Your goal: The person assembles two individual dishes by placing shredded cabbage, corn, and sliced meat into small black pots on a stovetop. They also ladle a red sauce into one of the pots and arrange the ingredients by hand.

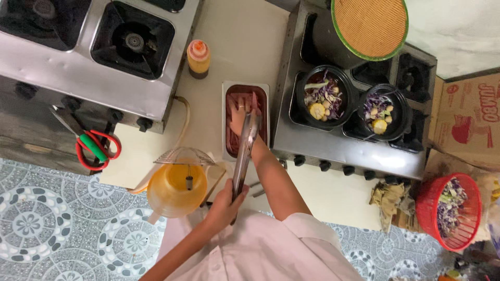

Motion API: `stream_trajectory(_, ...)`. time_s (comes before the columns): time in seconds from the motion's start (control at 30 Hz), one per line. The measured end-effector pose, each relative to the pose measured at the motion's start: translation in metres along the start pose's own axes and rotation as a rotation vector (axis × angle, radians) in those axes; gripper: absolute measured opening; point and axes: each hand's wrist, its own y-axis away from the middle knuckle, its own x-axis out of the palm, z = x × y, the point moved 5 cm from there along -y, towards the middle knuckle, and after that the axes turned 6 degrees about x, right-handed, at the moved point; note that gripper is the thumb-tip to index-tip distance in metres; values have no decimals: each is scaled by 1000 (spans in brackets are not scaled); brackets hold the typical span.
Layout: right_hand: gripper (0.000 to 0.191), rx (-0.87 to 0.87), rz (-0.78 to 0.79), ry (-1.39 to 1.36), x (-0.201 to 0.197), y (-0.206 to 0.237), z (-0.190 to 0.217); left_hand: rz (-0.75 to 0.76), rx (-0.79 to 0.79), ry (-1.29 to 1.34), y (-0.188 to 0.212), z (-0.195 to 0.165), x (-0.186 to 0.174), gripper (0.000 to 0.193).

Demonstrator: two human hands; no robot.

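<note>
Steel tongs (244, 151) lengthwise, tips toward tray (229, 91).

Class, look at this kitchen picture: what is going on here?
A person in a white shirt stands at a counter. The left hand holds metal tongs, whose tips reach over a steel tray of pinkish meat strips. The right hand reaches into that tray. Nearby, two black bowls of purple cabbage and corn sit on a stove, and an orange jug stands beside the person.

brown cardboard box (469, 122) with red print, far right, beside stove (338, 145)
</note>
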Motion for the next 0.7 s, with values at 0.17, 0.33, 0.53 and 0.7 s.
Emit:
stream_trajectory(0.17, 65, -220, -174, 260, 8, 0, -6, -66, 290, 92, 1, -12, -9, 15)
stream_trajectory(0.33, 48, -186, 48, 191, 20, -8, -23, -4, -6, 109, 3, 4, -2, 16)
stream_trajectory(0.53, 88, -201, 83, 44, 17, 8, -8, 4, 76, 105, 3, 0, 2, 15)
stream_trajectory(0.7, 97, -291, -78, 76, 14, 15, -6, 13, 114, 86, 5, 4, 2, 15)
